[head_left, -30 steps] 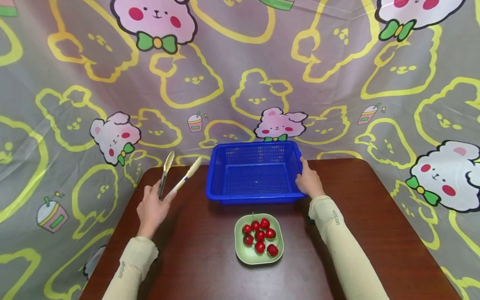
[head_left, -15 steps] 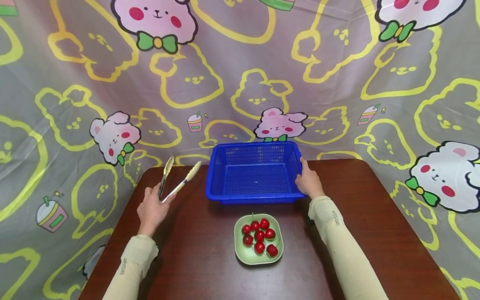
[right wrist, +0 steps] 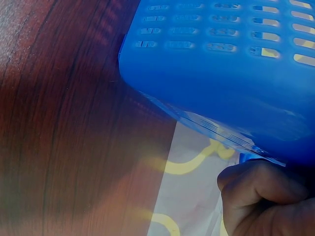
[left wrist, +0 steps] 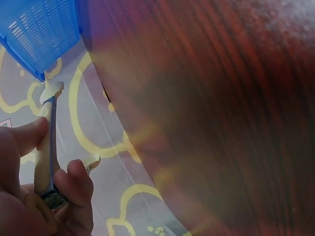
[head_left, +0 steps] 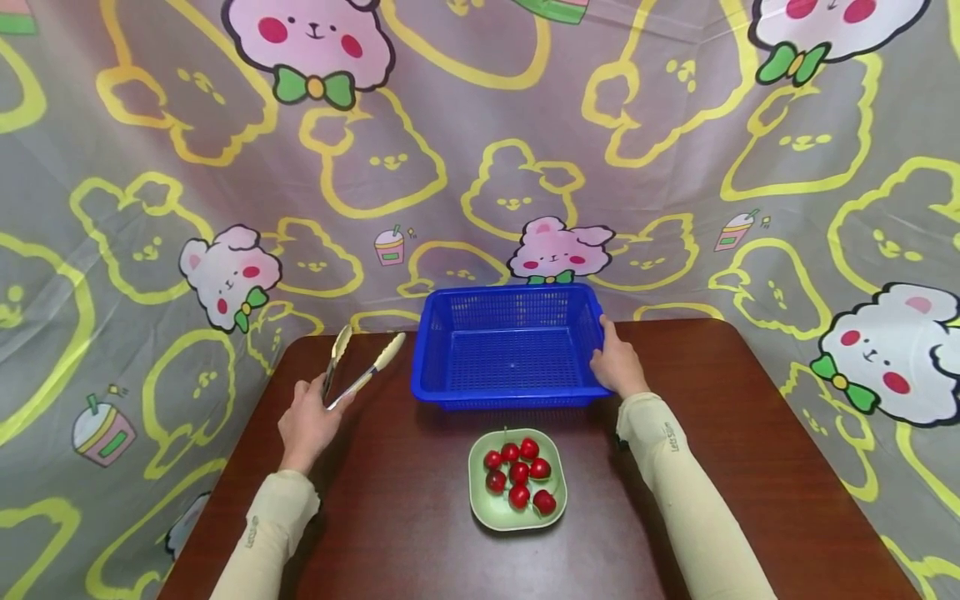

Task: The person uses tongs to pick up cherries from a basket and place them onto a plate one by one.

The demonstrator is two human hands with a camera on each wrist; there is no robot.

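My left hand [head_left: 309,423] grips a pair of tongs [head_left: 362,381] with cream scalloped tips, their arms spread and pointing away toward the back of the table. In the left wrist view, thumb and fingers wrap the tongs [left wrist: 47,147] near the hinge end. At the basket's right end, my right hand [head_left: 621,365] holds the rim of a blue perforated plastic basket [head_left: 510,390]. The right wrist view has curled fingers [right wrist: 261,184] under the blue rim. Nearer to me, a pale green square dish [head_left: 487,512] bears several red cherries [head_left: 519,472].
All of it stands on a dark brown wooden table [head_left: 405,517] with rounded back corners. A grey curtain [head_left: 465,108] with yellow outlines and rabbit prints hangs right behind the table and along both sides. The basket stands near the back edge, with the dish close in front.
My left hand has come slightly lower and to the right, and the tongs' tips have dropped toward the table. The right hand, basket and dish have hardly moved.
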